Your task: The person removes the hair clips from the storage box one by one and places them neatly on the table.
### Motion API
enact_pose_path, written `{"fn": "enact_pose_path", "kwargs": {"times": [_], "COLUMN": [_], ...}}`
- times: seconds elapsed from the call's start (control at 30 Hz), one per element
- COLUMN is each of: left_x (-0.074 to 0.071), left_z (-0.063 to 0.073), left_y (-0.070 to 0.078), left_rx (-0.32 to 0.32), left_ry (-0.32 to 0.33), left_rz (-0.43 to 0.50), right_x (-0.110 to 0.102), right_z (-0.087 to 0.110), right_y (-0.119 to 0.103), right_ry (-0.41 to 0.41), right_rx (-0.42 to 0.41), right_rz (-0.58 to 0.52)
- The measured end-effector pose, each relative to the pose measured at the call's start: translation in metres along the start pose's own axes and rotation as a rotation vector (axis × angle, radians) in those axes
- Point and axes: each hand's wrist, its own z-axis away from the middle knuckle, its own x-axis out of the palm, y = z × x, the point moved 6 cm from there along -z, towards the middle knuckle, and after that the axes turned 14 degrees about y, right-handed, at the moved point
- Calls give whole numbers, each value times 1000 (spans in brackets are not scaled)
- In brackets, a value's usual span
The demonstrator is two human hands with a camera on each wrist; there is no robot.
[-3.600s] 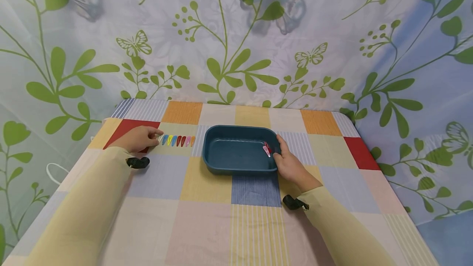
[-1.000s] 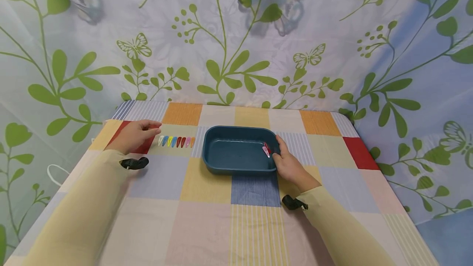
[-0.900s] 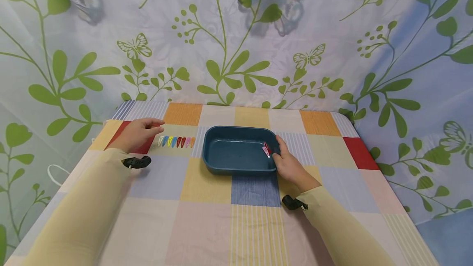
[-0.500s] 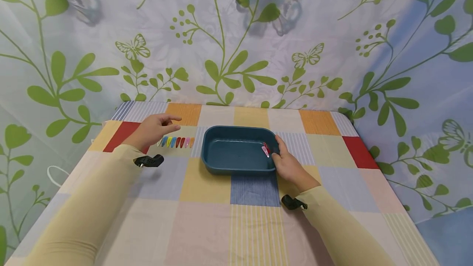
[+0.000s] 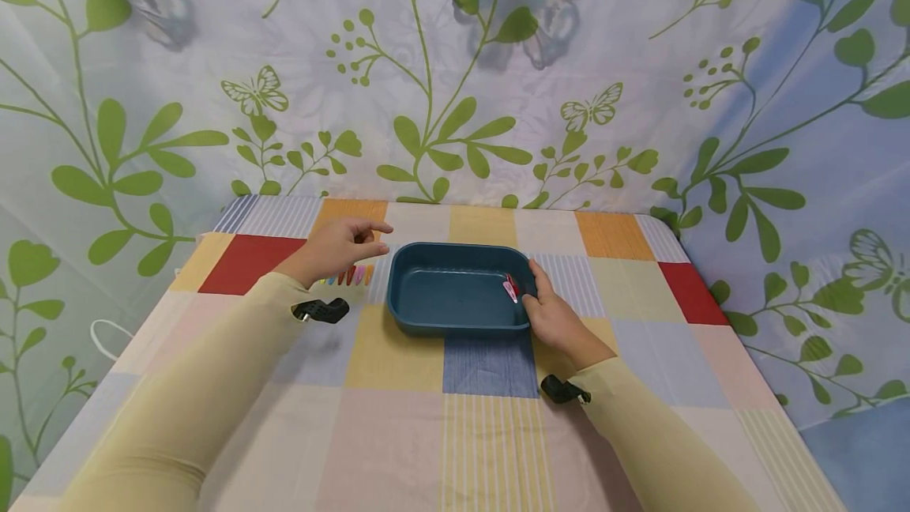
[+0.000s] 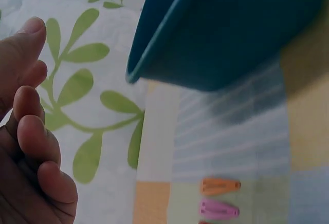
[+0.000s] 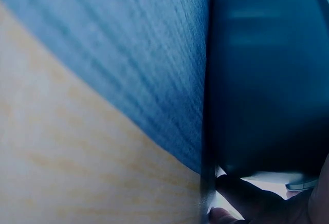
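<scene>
A dark blue rectangular tray (image 5: pixel 455 291) stands mid-table with a pink hair clip (image 5: pixel 509 291) and a red hair clip (image 5: pixel 515 281) inside near its right end. My right hand (image 5: pixel 558 318) grips that end, thumb over the rim. In the right wrist view its fingers (image 7: pixel 252 196) show by the tray wall (image 7: pixel 267 90). My left hand (image 5: pixel 344 247) hovers just left of the tray, thumb and index apart, nothing between them. Under it lies a row of snap hair clips, its left part hidden; an orange clip (image 6: pixel 221 185) and a pink clip (image 6: pixel 220 209) show in the left wrist view.
A patchwork cloth (image 5: pixel 398 441) covers the table. A leaf-patterned curtain (image 5: pixel 469 85) hangs behind the far edge. A white cable (image 5: pixel 107 338) loops beyond the left table edge. Each wrist wears a small black camera (image 5: pixel 323 310).
My left hand has moved right from the left end of the clip row toward the tray, passing over the clips without taking any. The right hand and tray have stayed put.
</scene>
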Motion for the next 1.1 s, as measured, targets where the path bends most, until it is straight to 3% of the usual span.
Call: {"fn": "enact_pose_path", "kwargs": {"times": [0.2,0.67,1.1], "left_x": [16,57,85], "left_z": [-3,-21,-35], "left_y": [18,54,75], "left_rx": [24,146,159], "left_ry": [-41,-101,-206], "left_rz": [0,-78,-115], "right_x": [0,0,-1], "right_z": [0,0,0], "right_y": [1,-1,-1], "right_ry": [3,6,10], "right_rx": [9,-3,-11], "right_rz": [1,-3,-1]}}
